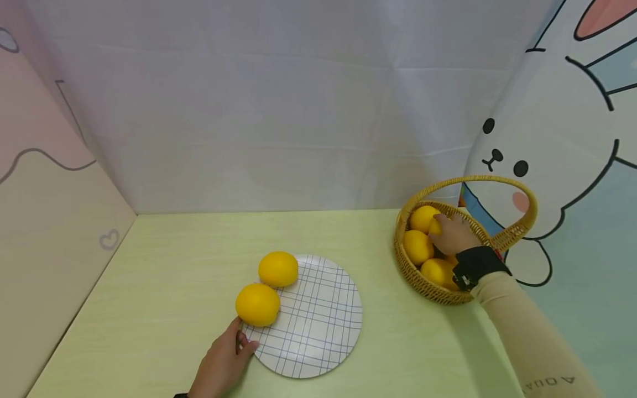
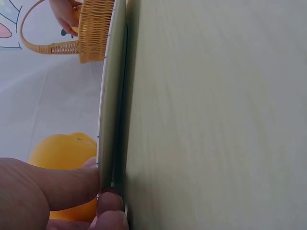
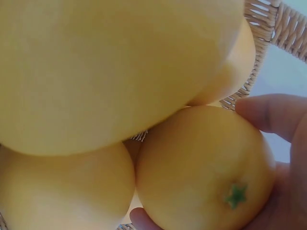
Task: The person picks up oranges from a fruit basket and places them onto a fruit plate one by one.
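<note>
At the plate's lower-left edge, my left hand pinches the rim of the round white plate with its blue grid lines. The left wrist view shows the thumb on one face and a fingertip under the rim. Two yellow oranges sit on the plate's left side, close to that hand. Over on the right, my right hand reaches into a wicker basket of several oranges. In the right wrist view its thumb and fingers curl round an orange with a green star-shaped stem mark.
The basket's tall arched handle rises over the right wrist. A pale wooden table lies under everything. White cloth hangs behind, and printed cartoon panels stand at the left and right sides.
</note>
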Demonstrator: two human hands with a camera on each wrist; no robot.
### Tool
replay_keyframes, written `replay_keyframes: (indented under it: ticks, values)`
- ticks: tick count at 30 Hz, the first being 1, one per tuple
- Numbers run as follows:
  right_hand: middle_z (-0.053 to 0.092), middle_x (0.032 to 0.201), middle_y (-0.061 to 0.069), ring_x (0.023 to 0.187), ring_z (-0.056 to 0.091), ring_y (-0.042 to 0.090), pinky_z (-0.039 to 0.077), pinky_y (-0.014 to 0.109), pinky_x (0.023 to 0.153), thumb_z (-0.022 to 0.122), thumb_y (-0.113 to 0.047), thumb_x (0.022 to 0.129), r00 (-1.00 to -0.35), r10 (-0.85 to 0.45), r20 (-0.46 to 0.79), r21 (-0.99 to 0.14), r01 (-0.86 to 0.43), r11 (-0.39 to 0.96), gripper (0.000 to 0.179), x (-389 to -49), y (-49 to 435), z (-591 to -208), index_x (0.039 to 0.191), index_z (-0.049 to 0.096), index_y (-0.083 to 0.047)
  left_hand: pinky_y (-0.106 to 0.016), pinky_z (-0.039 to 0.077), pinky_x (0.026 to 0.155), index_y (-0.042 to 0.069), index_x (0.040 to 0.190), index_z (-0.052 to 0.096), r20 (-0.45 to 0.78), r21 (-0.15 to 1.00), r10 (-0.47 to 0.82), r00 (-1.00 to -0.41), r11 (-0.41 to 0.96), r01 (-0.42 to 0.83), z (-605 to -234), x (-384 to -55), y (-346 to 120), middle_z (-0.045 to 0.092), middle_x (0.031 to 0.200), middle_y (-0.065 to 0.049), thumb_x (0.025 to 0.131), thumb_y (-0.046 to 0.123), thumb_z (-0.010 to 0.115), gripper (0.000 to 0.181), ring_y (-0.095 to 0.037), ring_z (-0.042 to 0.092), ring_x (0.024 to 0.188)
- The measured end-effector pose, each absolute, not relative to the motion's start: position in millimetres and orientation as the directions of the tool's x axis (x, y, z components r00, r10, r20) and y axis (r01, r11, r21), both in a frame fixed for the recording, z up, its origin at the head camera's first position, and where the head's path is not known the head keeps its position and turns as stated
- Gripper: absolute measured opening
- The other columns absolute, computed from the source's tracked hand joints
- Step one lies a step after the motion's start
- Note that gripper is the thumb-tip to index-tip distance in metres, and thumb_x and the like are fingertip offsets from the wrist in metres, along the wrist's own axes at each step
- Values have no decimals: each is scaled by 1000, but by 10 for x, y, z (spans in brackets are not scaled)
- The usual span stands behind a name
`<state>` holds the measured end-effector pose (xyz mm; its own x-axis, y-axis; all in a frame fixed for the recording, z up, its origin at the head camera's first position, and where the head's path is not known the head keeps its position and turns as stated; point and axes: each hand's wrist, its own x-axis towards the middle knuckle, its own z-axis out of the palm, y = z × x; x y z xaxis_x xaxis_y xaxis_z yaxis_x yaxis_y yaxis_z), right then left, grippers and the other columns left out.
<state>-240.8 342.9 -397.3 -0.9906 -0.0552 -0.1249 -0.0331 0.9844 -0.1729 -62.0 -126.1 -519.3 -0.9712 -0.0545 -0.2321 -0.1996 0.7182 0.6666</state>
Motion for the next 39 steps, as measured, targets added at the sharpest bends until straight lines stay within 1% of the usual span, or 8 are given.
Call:
replay_keyframes:
  ticks: [8, 13, 16, 21, 25, 29, 34, 39]
  values:
    - [29, 126, 51, 114, 28, 67, 29, 69, 92, 49, -26, 95, -993, -87, -77, -183, -72, 980, 62, -2366, 3445, -3936, 140, 31, 13, -30, 34, 58, 0, 127, 46, -219, 668, -52, -974, 720, -189, -5189, -595, -1251, 49, 82, 1, 88, 31, 65, 54, -15, 43, 68]
    - [27, 128, 51, 117, 24, 67, 26, 70, 93, 49, -25, 95, -992, -122, -34, -244, -110, 964, 63, -2326, 3439, -3872, 141, 30, 14, -29, 34, 58, 0, 128, 46, -222, 663, -54, -974, 724, -191, -5169, -635, -1273, 50, 82, 1, 88, 31, 65, 54, -14, 43, 68]
    - [26, 129, 52, 117, 23, 68, 26, 71, 92, 50, -23, 95, -990, -144, 5, -274, -139, 952, 62, -2283, 3423, -3827, 141, 30, 14, -30, 34, 59, 0, 128, 46, -233, 660, -55, -971, 725, -199, -5142, -667, -1288, 50, 82, 1, 88, 30, 66, 54, -14, 44, 68]
    - [24, 131, 51, 116, 24, 69, 27, 72, 90, 51, -22, 95, -985, -159, 61, -280, -169, 945, 60, -2198, 3378, -3735, 140, 32, 12, -30, 34, 59, -1, 128, 45, -227, 664, -35, -973, 725, -181, -5109, -718, -1323, 49, 83, 1, 88, 32, 64, 55, -14, 43, 68]
    - [24, 130, 51, 114, 26, 68, 28, 72, 88, 51, -21, 95, -980, -179, 87, -284, -197, 938, 59, -2106, 3294, -3629, 141, 32, 11, -29, 34, 59, 0, 128, 46, -234, 662, -40, -971, 725, -190, -5084, -750, -1339, 49, 83, 1, 88, 30, 65, 54, -14, 43, 68]
    - [24, 132, 48, 116, 25, 66, 28, 72, 89, 52, -23, 96, -977, -191, 93, -285, -210, 935, 59, -1997, 3197, -3537, 142, 32, 8, -28, 34, 58, 0, 129, 45, -231, 665, -39, -972, 723, -187, -5088, -747, -1344, 50, 83, 1, 88, 30, 65, 54, -14, 43, 68]
    - [31, 133, 45, 120, 27, 62, 26, 70, 93, 56, -21, 94, -959, -243, 145, -260, -274, 926, 57, -1893, 3110, -3472, 140, 37, 9, -28, 34, 58, 1, 129, 46, -209, 672, -28, -977, 722, -165, -5090, -735, -1351, 50, 83, 2, 88, 30, 65, 53, -13, 43, 67]
    - [37, 128, 43, 117, 32, 59, 27, 68, 94, 60, -18, 92, -924, -307, 228, -224, -357, 907, 54, -1811, 2993, -3436, 136, 42, 8, -29, 34, 59, 2, 129, 46, -204, 677, -26, -979, 719, -160, -5096, -734, -1359, 50, 83, 2, 88, 30, 65, 53, -14, 43, 67]
